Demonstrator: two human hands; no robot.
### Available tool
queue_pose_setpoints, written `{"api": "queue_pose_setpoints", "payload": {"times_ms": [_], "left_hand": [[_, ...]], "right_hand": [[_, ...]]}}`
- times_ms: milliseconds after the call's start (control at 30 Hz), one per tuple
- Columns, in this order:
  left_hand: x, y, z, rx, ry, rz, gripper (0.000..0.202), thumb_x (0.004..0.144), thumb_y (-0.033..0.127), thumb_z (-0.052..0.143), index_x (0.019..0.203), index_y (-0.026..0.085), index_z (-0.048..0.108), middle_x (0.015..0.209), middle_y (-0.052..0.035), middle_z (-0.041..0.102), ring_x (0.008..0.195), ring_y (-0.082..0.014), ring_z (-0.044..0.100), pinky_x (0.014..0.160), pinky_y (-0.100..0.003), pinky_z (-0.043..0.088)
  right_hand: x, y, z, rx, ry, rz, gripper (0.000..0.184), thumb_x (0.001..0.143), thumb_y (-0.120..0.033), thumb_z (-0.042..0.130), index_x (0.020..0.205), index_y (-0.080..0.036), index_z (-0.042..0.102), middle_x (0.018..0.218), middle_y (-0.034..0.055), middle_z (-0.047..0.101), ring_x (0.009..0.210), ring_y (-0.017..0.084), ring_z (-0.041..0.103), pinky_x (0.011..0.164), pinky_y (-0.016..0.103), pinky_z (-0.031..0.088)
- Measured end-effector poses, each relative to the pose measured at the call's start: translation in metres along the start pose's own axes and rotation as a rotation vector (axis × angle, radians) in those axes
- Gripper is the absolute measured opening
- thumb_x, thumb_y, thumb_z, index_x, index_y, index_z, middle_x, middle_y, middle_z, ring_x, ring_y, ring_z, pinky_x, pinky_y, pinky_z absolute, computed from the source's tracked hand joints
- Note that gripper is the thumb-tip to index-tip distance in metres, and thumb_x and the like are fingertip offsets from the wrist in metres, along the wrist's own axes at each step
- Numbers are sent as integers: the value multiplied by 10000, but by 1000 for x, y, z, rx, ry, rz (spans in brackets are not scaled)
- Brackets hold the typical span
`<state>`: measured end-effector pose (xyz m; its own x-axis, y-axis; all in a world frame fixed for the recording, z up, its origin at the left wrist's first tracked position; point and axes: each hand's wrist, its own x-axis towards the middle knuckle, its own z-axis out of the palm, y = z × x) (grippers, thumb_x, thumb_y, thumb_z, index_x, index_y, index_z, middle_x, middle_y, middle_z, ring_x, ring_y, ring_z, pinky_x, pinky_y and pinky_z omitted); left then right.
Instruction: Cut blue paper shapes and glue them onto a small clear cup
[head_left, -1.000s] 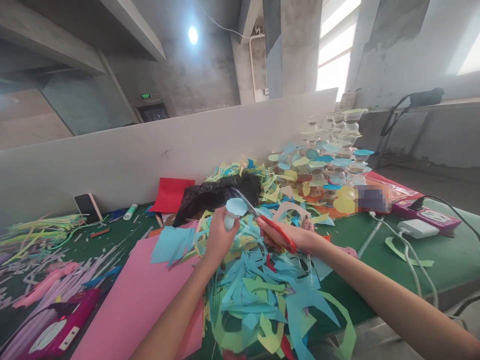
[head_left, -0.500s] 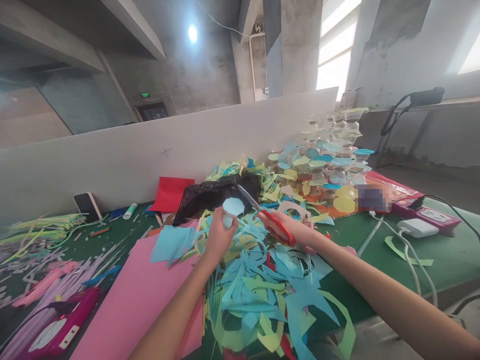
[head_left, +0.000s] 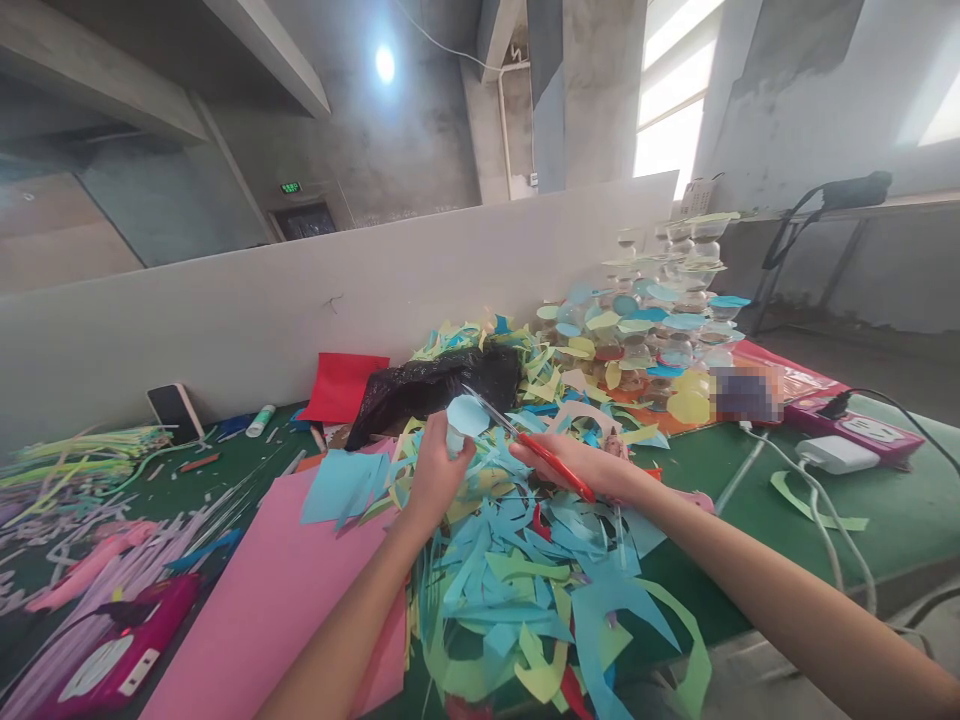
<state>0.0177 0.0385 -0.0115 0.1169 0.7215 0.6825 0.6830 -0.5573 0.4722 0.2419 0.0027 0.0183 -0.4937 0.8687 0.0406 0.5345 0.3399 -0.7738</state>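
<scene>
My left hand (head_left: 437, 462) pinches a small light-blue paper disc (head_left: 468, 415) and holds it up above the scraps. Red-handled scissors (head_left: 551, 464) are gripped in my right hand (head_left: 581, 462). Their blades point up and to the left, close to the disc's right edge; whether they touch it I cannot tell. Beneath both hands spreads a heap of blue, green and yellow paper scraps (head_left: 510, 545). A few square blue sheets (head_left: 343, 487) lie left of my left hand, on top of large pink paper (head_left: 277, 580).
Behind the hands lies a black plastic bag (head_left: 427, 385) beside red paper (head_left: 345, 385). Clear cups topped with paper discs (head_left: 682, 320) stand stacked at the right rear. Power strips (head_left: 862, 435), cables, a phone (head_left: 175, 413) and pipe cleaners (head_left: 82, 460) occupy the sides. A low white partition (head_left: 225, 320) borders the table.
The scissors have tilted, their tips shifting slightly left and down toward the disc. My left hand and the disc have hardly moved.
</scene>
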Motion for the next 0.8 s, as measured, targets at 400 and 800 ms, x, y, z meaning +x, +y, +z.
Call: {"api": "queue_pose_setpoints", "payload": {"times_ms": [400,800], "left_hand": [[1,-5,2,-40,71,-45,173,852,286,563,1008,223,523,953,-31,569,889,-198,565,786,-309,452],[-1,-2,-2,-30,19,-10,232,837,233,567,1065,232,519,979,-31,577,940,-207,567,824,-314,444]], "right_hand": [[2,14,-1,-58,9,-56,530,846,-741,394,726,-226,348,665,-34,381,586,132,316,555,287,316],[2,1,-2,-109,39,8,527,874,-710,375,690,-217,401,633,-10,474,568,146,420,541,280,314]]}}
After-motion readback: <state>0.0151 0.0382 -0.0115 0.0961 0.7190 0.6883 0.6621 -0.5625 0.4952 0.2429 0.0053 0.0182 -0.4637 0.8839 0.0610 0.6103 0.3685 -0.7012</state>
